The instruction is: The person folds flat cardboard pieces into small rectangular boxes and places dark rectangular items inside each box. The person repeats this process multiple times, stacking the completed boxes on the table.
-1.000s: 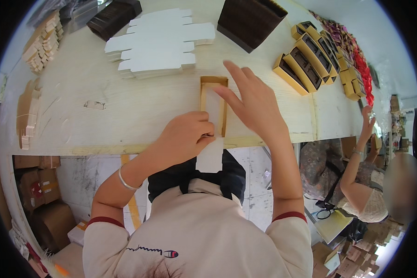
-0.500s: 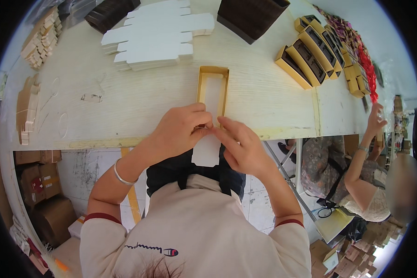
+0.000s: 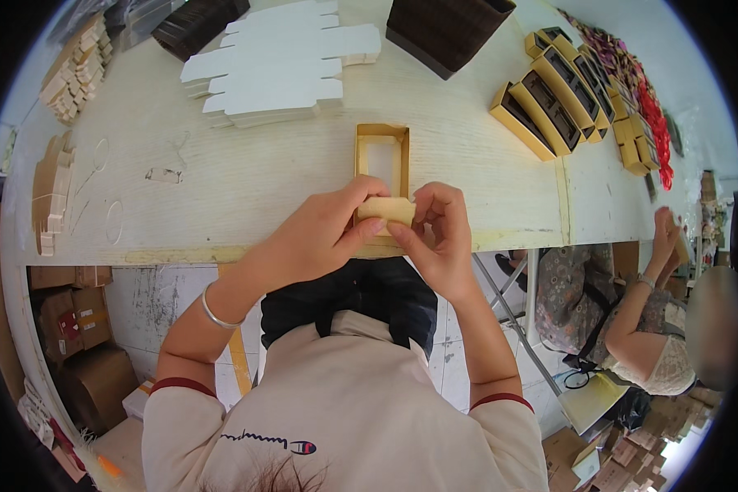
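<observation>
A long, narrow gold cardboard box (image 3: 404,156) with a white inside stands at the table's near edge, its far end folded up. My left hand (image 3: 324,225) pinches the near end panel at its left, thumb below and fingers over the top. At the right corner of the same panel, my right hand (image 3: 441,234) grips with its thumb in front and its fingers curled behind. The panel's gold face is turned up between my two thumbs. My palms hide part of the box's near sides.
Flat white box blanks (image 3: 275,66) lie stacked at the far left. Dark brown boxes (image 3: 447,33) are at the back. Gold boxes with dark inserts (image 3: 549,107) stand at right. Another person's hand (image 3: 666,234) is far right.
The near end flap has folded up from hanging over my lap, its gold side now showing. My right hand has shifted up beside it, and its fingers have curled in.
</observation>
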